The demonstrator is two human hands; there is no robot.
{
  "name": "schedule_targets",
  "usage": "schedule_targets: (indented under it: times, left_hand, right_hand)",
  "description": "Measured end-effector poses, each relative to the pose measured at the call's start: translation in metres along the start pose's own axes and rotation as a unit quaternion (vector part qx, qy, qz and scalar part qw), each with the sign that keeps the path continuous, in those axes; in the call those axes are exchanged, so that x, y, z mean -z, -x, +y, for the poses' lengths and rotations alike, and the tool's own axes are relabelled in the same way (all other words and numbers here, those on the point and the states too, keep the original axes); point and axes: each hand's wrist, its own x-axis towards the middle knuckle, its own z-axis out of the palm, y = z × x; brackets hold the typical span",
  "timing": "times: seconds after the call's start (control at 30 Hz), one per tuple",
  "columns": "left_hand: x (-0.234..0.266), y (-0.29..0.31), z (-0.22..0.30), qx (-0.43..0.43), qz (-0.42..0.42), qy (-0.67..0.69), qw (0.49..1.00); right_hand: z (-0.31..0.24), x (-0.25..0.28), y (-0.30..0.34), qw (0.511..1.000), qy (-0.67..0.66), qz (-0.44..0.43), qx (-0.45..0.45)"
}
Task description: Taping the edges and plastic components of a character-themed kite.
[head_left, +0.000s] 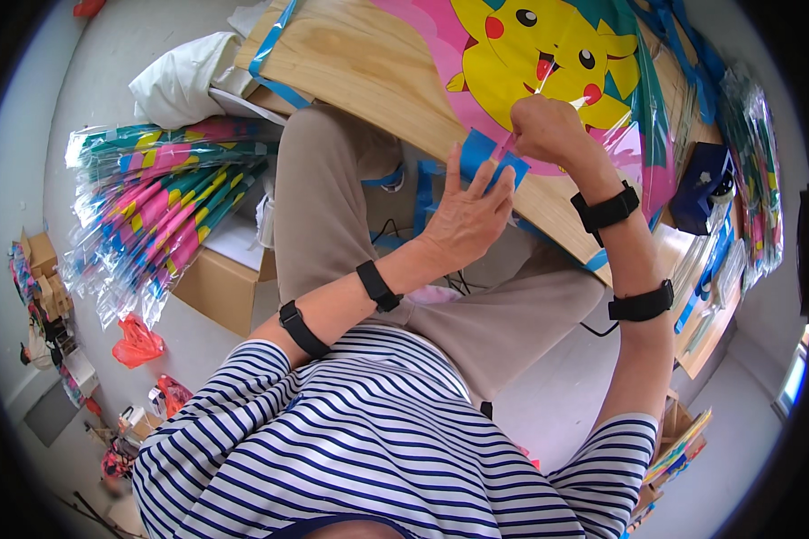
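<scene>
Printed sheet (530, 54): 1 o'clock, lying on the wooden tabletop (360, 54).
Left hand (470, 216): fingers spread apart, over blue tape (517, 169) at the tabletop's near edge.
Right hand (550, 131): just beyond, curled narrow over the sheet; I cannot tell whether it grips anything.
Wrapped bundles (166, 193): between 9 and 10 o'clock.

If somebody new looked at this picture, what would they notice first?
Probably the big smiling yellow cartoon creature on the pink and green sheet at the top, with the person's curled right hand over its lower part. Next might come the fan of shiny, colourful wrapped bundles at the left, beside the person's knee. Then there's the bright blue piece by the left hand, at the wooden tabletop's near edge.
</scene>
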Motion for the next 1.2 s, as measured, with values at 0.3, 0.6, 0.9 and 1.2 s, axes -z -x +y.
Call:
schedule_targets:
  times: [0.3, 0.6, 0.9, 1.2]
  left_hand:
    - [-0.002, 0.002, 0.002, -0.008, -0.003, -0.002, 1.0]
    - [0.0, 0.001, 0.002, -0.005, -0.011, -0.02, 1.0]
    - [0.012, -0.007, 0.006, -0.022, -0.034, -0.004, 0.999]
    - [0.013, -0.004, 0.006, -0.014, -0.042, -0.023, 0.999]
  right_hand:
    - [0.015, -0.002, 0.013, 0.976, -0.025, 0.201, -0.083]
    - [-0.002, -0.031, 0.039, 0.919, -0.314, 0.151, -0.185]
    - [0.035, -0.037, 0.047, 0.835, -0.199, 0.348, -0.376]
    - [0.219, -0.07, 0.247, 0.402, -0.485, 0.571, -0.526]
